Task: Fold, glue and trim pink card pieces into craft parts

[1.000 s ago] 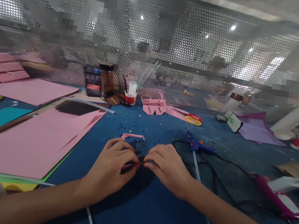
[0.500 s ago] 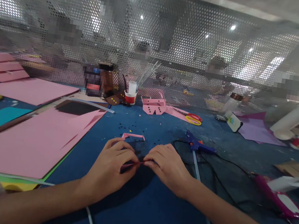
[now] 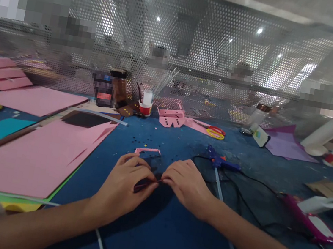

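Observation:
A narrow pink paper strip (image 3: 142, 185) stretches between my two hands over the blue table. My left hand (image 3: 125, 186) pinches it between thumb and fingers. At its other end, the fingertips of my right hand (image 3: 186, 184) are closed on it, almost meeting the left ones. Most of the strip is hidden by my fingers. Just beyond the left hand lies a folded pink paper piece (image 3: 148, 150), with small black dots scattered around it. Farther back stands a pink paper shape (image 3: 171, 119) with black dots on it.
Right of my hands lie a blue glue gun (image 3: 222, 162) with its cable and a magenta power strip (image 3: 310, 220). Pink paper sheets (image 3: 35, 153) cover the left side. Red-and-yellow scissors (image 3: 215, 132) and a paper cup (image 3: 144, 108) stand near the perforated screen (image 3: 198, 31).
Both hands keep their pinch on the strip and have shifted very slightly to the right. The folded pink piece beyond them has moved a little to the left.

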Demonstrator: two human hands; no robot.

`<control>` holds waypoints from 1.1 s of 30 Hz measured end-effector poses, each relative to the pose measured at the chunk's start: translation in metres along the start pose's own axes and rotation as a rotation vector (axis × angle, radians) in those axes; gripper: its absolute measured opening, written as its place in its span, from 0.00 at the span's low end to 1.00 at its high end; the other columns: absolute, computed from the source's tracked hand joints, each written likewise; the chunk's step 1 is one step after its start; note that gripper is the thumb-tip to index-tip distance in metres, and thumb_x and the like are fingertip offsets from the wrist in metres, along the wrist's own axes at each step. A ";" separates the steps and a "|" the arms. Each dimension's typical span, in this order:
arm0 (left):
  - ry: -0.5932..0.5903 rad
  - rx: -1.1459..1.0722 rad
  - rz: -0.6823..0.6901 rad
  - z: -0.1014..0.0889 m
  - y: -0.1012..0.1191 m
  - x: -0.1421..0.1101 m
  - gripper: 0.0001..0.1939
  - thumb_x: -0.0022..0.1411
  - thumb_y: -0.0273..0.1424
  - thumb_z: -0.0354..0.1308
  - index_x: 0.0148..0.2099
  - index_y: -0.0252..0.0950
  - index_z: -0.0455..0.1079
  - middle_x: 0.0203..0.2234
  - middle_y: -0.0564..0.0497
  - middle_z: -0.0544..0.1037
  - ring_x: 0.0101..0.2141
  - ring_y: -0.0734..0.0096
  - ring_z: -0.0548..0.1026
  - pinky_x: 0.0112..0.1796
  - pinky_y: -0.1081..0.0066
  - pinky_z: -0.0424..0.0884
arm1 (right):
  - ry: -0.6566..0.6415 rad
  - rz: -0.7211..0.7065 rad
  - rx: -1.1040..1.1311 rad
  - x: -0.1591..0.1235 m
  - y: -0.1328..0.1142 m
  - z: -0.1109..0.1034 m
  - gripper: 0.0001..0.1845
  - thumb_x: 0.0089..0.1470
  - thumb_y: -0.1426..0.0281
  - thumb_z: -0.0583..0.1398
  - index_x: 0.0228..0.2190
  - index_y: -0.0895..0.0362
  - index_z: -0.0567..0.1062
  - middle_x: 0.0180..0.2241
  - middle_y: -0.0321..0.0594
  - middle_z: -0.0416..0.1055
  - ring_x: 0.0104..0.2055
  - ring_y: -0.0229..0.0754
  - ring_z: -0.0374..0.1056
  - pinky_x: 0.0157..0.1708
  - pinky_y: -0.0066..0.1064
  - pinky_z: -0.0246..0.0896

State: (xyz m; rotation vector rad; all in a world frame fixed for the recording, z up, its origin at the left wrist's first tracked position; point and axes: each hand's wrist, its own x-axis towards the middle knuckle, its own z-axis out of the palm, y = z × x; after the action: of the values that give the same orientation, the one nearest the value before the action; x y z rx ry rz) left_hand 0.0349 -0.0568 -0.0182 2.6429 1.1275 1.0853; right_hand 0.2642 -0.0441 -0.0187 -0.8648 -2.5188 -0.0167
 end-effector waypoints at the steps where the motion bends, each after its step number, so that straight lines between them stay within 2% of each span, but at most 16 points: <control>1: -0.016 -0.012 -0.010 -0.002 0.000 0.000 0.04 0.67 0.32 0.58 0.39 0.42 0.75 0.34 0.53 0.81 0.42 0.63 0.75 0.53 0.55 0.61 | -0.002 0.002 0.001 0.000 0.001 0.000 0.08 0.70 0.71 0.54 0.40 0.57 0.73 0.40 0.41 0.75 0.43 0.43 0.67 0.45 0.38 0.53; 5: -0.024 -0.062 -0.115 -0.012 -0.011 0.007 0.15 0.72 0.30 0.46 0.46 0.42 0.75 0.42 0.50 0.81 0.49 0.60 0.73 0.54 0.54 0.62 | -0.014 -0.009 0.011 0.000 0.007 0.000 0.08 0.70 0.72 0.54 0.40 0.57 0.73 0.39 0.40 0.76 0.42 0.42 0.67 0.45 0.37 0.53; 7: 0.009 -0.075 -0.187 -0.015 -0.025 0.012 0.16 0.71 0.30 0.45 0.50 0.42 0.74 0.49 0.49 0.79 0.54 0.58 0.70 0.56 0.52 0.62 | -0.020 -0.002 0.021 0.000 0.010 0.001 0.09 0.70 0.71 0.54 0.40 0.56 0.74 0.39 0.40 0.76 0.43 0.42 0.67 0.45 0.37 0.53; 9: 0.036 -0.111 -0.215 -0.017 -0.042 0.018 0.18 0.71 0.30 0.43 0.49 0.42 0.75 0.52 0.49 0.78 0.57 0.59 0.69 0.60 0.51 0.59 | -0.019 0.014 0.043 0.000 0.013 0.002 0.09 0.70 0.70 0.54 0.40 0.56 0.74 0.40 0.40 0.75 0.43 0.42 0.67 0.45 0.37 0.54; 11: 0.017 -0.156 -0.282 -0.018 -0.057 0.023 0.19 0.71 0.32 0.44 0.46 0.40 0.77 0.56 0.48 0.75 0.59 0.58 0.68 0.62 0.51 0.58 | -0.018 0.023 0.066 0.000 0.016 0.002 0.09 0.70 0.70 0.54 0.39 0.56 0.74 0.40 0.40 0.75 0.43 0.42 0.67 0.45 0.36 0.55; 14: -0.042 -0.250 -0.368 -0.017 -0.071 0.027 0.20 0.70 0.34 0.44 0.45 0.38 0.78 0.55 0.46 0.76 0.56 0.58 0.71 0.61 0.53 0.61 | -0.017 0.022 0.079 0.000 0.020 0.003 0.09 0.69 0.71 0.55 0.38 0.56 0.75 0.39 0.39 0.75 0.42 0.41 0.68 0.44 0.35 0.56; 21: -0.072 -0.275 -0.360 -0.022 -0.066 0.027 0.20 0.70 0.39 0.46 0.39 0.39 0.79 0.50 0.46 0.79 0.54 0.57 0.73 0.58 0.56 0.67 | 0.020 0.065 0.144 0.000 0.029 0.008 0.06 0.67 0.71 0.58 0.38 0.54 0.76 0.39 0.37 0.75 0.43 0.39 0.70 0.45 0.33 0.61; 23: -0.085 -0.315 -0.385 -0.026 -0.065 0.026 0.21 0.70 0.40 0.47 0.39 0.39 0.80 0.51 0.45 0.78 0.54 0.57 0.73 0.53 0.58 0.73 | 0.019 0.089 0.162 0.000 0.031 0.008 0.06 0.67 0.72 0.58 0.38 0.54 0.77 0.40 0.38 0.75 0.44 0.40 0.70 0.45 0.33 0.62; 26: -0.142 -0.398 -0.436 -0.029 -0.063 0.022 0.20 0.70 0.41 0.48 0.41 0.41 0.80 0.53 0.45 0.77 0.53 0.56 0.74 0.40 0.65 0.79 | 0.003 0.111 0.174 0.001 0.033 0.008 0.06 0.67 0.73 0.58 0.40 0.54 0.76 0.41 0.39 0.74 0.45 0.40 0.70 0.46 0.34 0.62; 28: -0.180 -0.443 -0.452 -0.030 -0.061 0.018 0.18 0.70 0.40 0.49 0.41 0.41 0.80 0.53 0.46 0.77 0.48 0.57 0.77 0.34 0.68 0.79 | -0.015 0.123 0.171 0.001 0.035 0.007 0.06 0.67 0.74 0.58 0.40 0.55 0.76 0.41 0.39 0.74 0.45 0.40 0.70 0.46 0.34 0.62; 31: -0.209 -0.474 -0.463 -0.029 -0.055 0.015 0.14 0.68 0.39 0.53 0.42 0.42 0.79 0.51 0.47 0.78 0.40 0.61 0.80 0.31 0.69 0.78 | -0.036 0.139 0.165 0.002 0.036 0.007 0.06 0.66 0.75 0.59 0.40 0.55 0.76 0.41 0.38 0.74 0.44 0.40 0.71 0.46 0.34 0.61; 33: -0.224 -0.472 -0.492 -0.028 -0.052 0.014 0.13 0.67 0.39 0.55 0.46 0.42 0.77 0.46 0.48 0.80 0.35 0.63 0.80 0.29 0.68 0.76 | -0.041 0.145 0.166 0.002 0.036 0.008 0.06 0.66 0.76 0.59 0.40 0.55 0.76 0.41 0.37 0.74 0.44 0.40 0.71 0.46 0.34 0.61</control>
State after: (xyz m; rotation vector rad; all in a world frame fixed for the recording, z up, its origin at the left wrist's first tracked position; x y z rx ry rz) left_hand -0.0076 -0.0158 -0.0056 1.9293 1.2010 0.8073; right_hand 0.2802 -0.0131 -0.0295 -0.9853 -2.4468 0.2560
